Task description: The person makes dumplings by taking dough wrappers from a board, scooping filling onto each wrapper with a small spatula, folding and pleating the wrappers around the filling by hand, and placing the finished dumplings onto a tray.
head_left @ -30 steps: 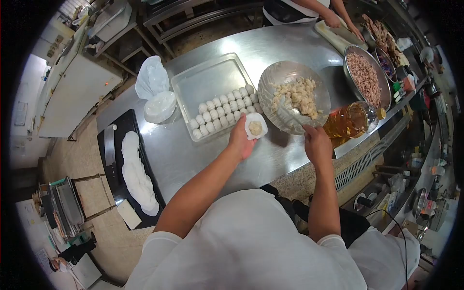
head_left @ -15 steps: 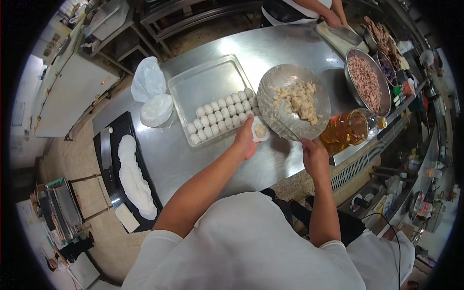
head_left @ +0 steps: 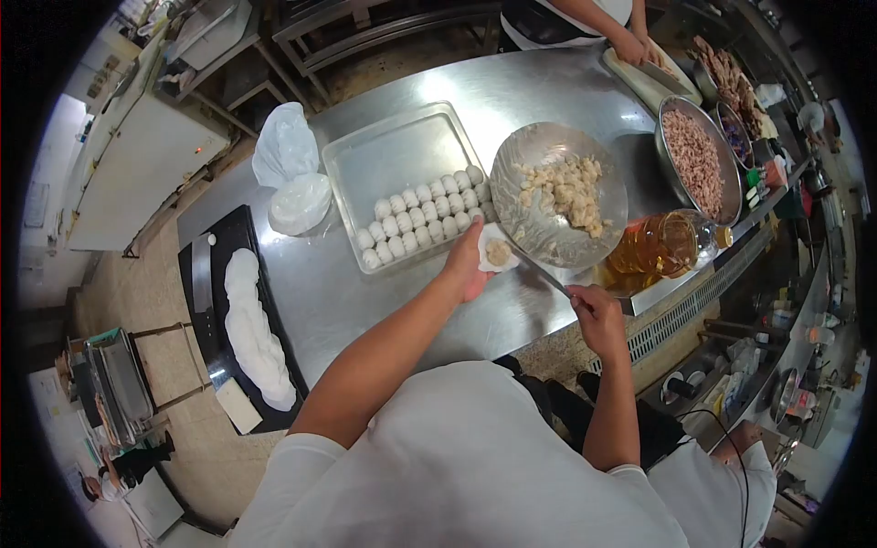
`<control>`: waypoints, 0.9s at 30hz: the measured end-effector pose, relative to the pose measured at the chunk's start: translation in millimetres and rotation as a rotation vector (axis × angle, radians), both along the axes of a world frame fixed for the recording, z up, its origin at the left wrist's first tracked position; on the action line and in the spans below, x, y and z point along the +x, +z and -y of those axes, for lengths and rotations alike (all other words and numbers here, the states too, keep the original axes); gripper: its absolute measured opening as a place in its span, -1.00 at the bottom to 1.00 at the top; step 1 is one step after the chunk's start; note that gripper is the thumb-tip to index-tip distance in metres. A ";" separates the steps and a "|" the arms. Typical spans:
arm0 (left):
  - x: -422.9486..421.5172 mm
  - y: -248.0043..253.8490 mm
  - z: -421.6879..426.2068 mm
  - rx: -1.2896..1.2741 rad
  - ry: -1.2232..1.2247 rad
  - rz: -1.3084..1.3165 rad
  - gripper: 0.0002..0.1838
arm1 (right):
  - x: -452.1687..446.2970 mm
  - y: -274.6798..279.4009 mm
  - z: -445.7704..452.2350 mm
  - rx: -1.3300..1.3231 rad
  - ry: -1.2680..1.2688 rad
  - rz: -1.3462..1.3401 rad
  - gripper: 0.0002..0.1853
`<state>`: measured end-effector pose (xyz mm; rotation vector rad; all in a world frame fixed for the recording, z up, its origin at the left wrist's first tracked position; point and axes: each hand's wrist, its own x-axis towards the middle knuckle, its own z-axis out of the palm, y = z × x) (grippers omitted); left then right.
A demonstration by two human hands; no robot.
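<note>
On my left hand (head_left: 466, 265) lies a round white dough wrapper (head_left: 487, 265) with a lump of pale filling (head_left: 498, 252) in its middle. My right hand (head_left: 599, 321) is closed around the handle of a thin metal spatula (head_left: 546, 277), whose blade reaches to the wrapper's edge. Just beyond stands a wide metal bowl (head_left: 521, 151) with chunky pale filling (head_left: 571, 192) inside. Left of it, a rectangular metal tray (head_left: 388, 151) holds rows of white pleated buns (head_left: 417, 217), close to my left fingertips.
A large oil bottle (head_left: 662, 245) stands right of the bowl, near a bowl of chopped meat (head_left: 692, 155). Across the table a person's hands (head_left: 632, 47) work with a cleaver (head_left: 665, 78). A long dough roll (head_left: 254, 329) rests on a black board (head_left: 285, 352). Plastic bags (head_left: 300, 203) lie beside the tray.
The spatula has moved from the bowl's rim toward the wrapper in my left hand, and my right hand has shifted slightly down. The view has shifted slightly. Across the table, the cleaver has changed angle.
</note>
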<state>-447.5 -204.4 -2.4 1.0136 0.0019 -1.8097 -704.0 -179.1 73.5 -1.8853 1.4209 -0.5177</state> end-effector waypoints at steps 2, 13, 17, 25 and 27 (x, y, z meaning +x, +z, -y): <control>-0.2 5.8 -4.3 0.019 -0.009 0.015 -0.39 | 3.7 3.5 -9.4 -0.056 0.036 -0.034 -0.76; -8.1 -3.1 -6.8 -0.061 0.042 0.055 -0.40 | 20.7 -2.0 1.2 -0.274 -0.112 -0.471 -0.75; -7.3 -5.7 -11.9 -0.019 0.019 0.071 -0.40 | 5.9 -5.3 -4.5 -0.301 0.026 -0.247 -0.75; 3.9 4.1 -31.2 -0.059 -0.127 -0.038 -0.41 | 2.8 12.1 -37.7 -0.277 0.040 -0.189 -0.77; 7.0 9.4 -41.9 -0.095 -0.044 -0.058 -0.40 | 4.1 21.1 -34.8 -0.323 0.062 -0.223 -0.77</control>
